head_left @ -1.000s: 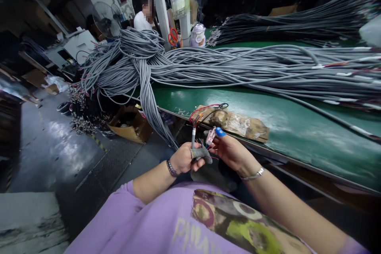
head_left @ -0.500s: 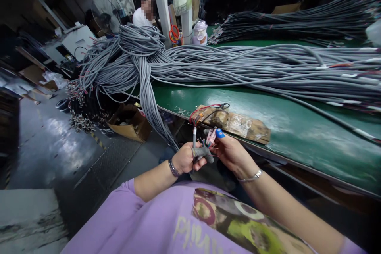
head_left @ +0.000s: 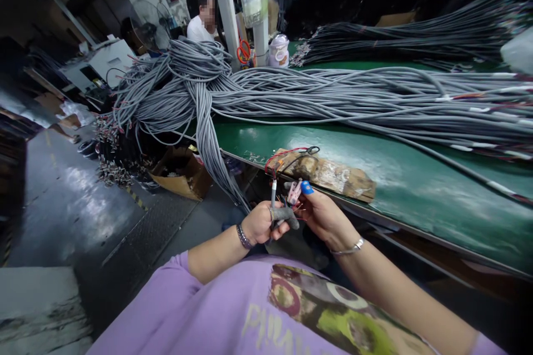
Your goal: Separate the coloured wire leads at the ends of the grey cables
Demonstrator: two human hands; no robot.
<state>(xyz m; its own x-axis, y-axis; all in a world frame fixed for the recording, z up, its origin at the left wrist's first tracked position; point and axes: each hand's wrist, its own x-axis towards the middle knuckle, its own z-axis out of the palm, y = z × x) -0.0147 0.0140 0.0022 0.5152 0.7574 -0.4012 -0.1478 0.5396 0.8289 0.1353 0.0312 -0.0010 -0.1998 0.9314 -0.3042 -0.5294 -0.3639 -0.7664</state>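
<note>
My left hand (head_left: 264,223) is closed around a grey cable (head_left: 273,195) with a white band near its upper end. A grey cover sits on one finger of this hand. Thin coloured wires (head_left: 285,199) with bare-looking tips fan out just above that finger. To their right is my right hand (head_left: 322,215), its thumb wrapped in blue, bent in a pinch beside the wire ends. Against the thumb shows a pale pink piece (head_left: 294,192); whether it is held or is a wrap on a finger, I cannot make out.
A worn wooden block (head_left: 339,176) with red and black leads lies at the green table's (head_left: 416,177) front edge. Behind it stretches a thick bundle of grey cables (head_left: 325,94). A cardboard box (head_left: 181,177) stands below left. A person (head_left: 200,26) is at the back.
Both hands stay in nearly the same place, with slight finger movement around the coloured wires. The view has shifted a little.
</note>
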